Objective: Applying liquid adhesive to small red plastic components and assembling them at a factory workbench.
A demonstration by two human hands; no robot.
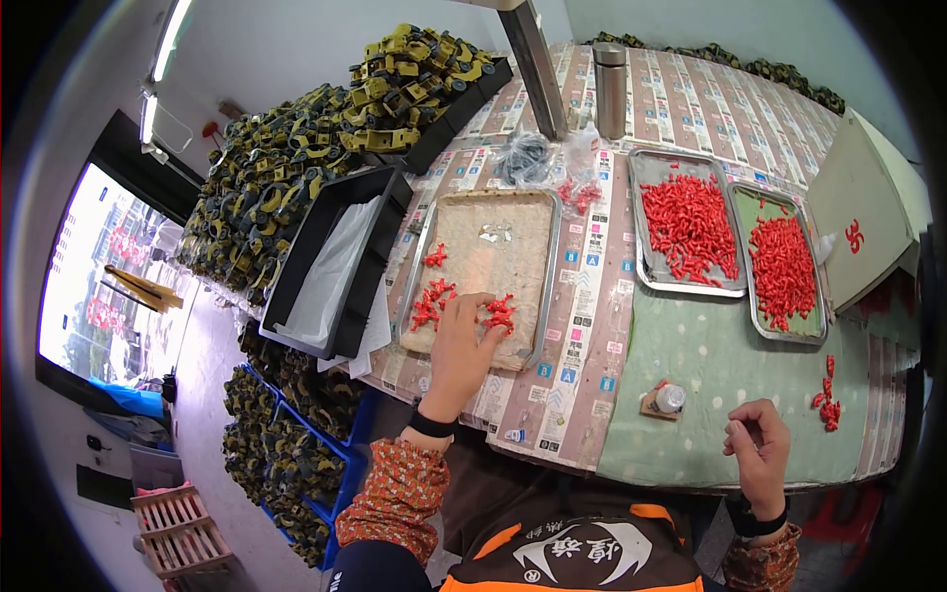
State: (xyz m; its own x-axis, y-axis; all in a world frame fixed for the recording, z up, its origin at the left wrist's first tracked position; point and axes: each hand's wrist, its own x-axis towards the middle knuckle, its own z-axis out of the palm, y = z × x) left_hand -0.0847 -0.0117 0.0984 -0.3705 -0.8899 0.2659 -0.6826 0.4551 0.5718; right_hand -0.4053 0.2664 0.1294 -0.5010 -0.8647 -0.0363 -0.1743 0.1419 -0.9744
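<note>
My left hand [461,353] hovers over the near part of a metal tray [546,286] with a pale lining. Its thumb and fingers are apart, and I see nothing held between them. Small red plastic figures lie to either side of it: a cluster [430,304] on the left and another group [500,312] on the right. My right hand [760,452] is above the green mat [681,340], its fingers curled in toward the thumb; whatever they may hold is hidden. Left of that hand, a small clear-capped container [669,399] stands on a little brown block.
Two trays of red pieces [691,227] [784,271] stand at right, beside a pale box [868,217]. More red pieces [829,400] lie near the right edge. A steel flask [611,94], a metal post [536,74] and a black crate [340,266] border the workspace. Yellow-black toy vehicles [266,187] are heaped left.
</note>
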